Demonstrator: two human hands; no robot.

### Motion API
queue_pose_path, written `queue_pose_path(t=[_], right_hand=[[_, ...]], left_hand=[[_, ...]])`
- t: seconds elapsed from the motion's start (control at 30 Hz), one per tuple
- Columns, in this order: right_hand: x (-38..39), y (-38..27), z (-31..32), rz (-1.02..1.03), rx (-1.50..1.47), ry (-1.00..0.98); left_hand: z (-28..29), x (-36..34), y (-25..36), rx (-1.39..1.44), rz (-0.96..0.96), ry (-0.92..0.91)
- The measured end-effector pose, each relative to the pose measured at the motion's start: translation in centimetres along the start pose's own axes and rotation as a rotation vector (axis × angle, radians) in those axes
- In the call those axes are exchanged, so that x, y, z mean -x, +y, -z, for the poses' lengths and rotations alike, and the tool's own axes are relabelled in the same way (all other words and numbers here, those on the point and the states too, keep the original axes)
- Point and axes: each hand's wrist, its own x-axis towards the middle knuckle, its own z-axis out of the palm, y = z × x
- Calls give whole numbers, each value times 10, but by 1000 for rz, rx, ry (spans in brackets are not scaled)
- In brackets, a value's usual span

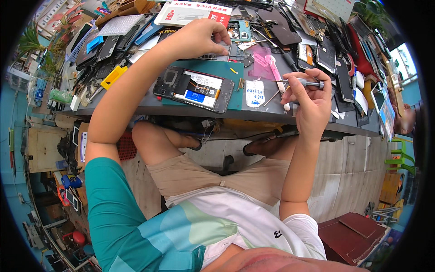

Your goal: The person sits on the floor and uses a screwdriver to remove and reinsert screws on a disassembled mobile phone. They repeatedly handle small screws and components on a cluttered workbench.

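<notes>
My left hand (213, 40) reaches over the parts at the back of the desk, fingers bent toward the thumb; what is between them, if anything, I cannot make out. In my right hand (308, 93) is a slim screwdriver (316, 83), held level above the right side of the work area. An opened phone (209, 90), battery and inner parts exposed, lies on a green mat (236, 100). Beside it are a white card with blue handwriting (254, 94), a pink and white tool (274, 68) and a small yellow piece (234, 70).
Piles of phones and parts (324, 54) crowd the desk (267, 115), with a red-and-white box (186, 13) at the back and a yellow item (113, 77) at left. A red basket (127, 147) is below. Green chairs (398, 156) and part of another person (404, 120) appear at right.
</notes>
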Motion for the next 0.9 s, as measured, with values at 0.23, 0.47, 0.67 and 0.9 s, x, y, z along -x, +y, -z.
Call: queue_pose_path(t=[0.23,0.47,0.67,0.9], right_hand=[[0,-2,-2,-25,-24,-1],[0,-2,-2,-40,-8,1],[0,-2,-2,-37,-12,0],[0,-2,-2,-44,-13,-8]], left_hand=[[-4,-1,1,28,-23,11],[-12,-5,-2,-8,-128,61],[-13,-7,8,-9,-153,42],[-15,-12,6,3,-206,12]])
